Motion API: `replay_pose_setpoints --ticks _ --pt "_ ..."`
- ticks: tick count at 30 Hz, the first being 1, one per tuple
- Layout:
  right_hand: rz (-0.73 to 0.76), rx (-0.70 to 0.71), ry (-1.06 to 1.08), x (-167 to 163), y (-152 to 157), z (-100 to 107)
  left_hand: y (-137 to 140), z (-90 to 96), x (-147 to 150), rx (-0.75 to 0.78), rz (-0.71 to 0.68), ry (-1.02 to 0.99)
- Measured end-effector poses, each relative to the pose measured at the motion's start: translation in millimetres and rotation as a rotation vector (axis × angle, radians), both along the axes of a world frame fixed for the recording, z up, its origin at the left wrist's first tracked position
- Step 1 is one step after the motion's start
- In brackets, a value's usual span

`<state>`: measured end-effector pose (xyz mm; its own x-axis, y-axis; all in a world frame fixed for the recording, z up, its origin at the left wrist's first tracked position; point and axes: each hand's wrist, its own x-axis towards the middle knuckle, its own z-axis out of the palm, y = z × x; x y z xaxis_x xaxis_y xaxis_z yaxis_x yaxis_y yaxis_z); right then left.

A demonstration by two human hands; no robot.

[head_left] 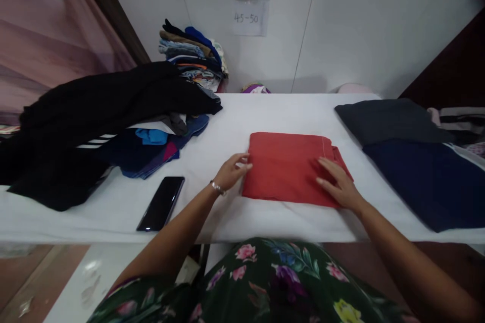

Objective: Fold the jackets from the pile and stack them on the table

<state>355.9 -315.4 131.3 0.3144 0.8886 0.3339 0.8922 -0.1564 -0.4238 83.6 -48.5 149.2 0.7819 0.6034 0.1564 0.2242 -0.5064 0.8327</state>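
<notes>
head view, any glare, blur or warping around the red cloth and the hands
Head view: soft even light, the red cloth sharp and glare-free; both the left hand and the right hand crisp; the phone screen shows a faint sheen; the table edges bow from wide-angle distortion, corners darkened.

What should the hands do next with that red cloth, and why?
Probably lift the red cloth onto the folded stack at right. It already lies folded and flat, with the left hand at its left edge and the right hand pressing its right side.
</notes>
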Motion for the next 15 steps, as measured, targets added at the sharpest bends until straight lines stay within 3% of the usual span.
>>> replay_pose_setpoints --ticks 3,6,10,15 --pt "0.099 -0.060 -0.183 -27.5 -36.0 -5.1 -37.4 -10.4 -28.6 0.151 -0.082 0.025" --pt "0.078 -0.095 -0.357 -37.2 -47.9 -14.9 -58.8 -24.3 -33.1 0.327 -0.046 0.091" --pt "0.019 -0.152 -0.441 -35.6 -45.8 -22.9 -66.7 -31.4 -20.0 0.428 0.059 0.158" --pt "0.002 -0.218 -0.400 -26.7 -46.8 -26.2 -68.6 -21.1 -13.7 0.480 0.122 0.376"
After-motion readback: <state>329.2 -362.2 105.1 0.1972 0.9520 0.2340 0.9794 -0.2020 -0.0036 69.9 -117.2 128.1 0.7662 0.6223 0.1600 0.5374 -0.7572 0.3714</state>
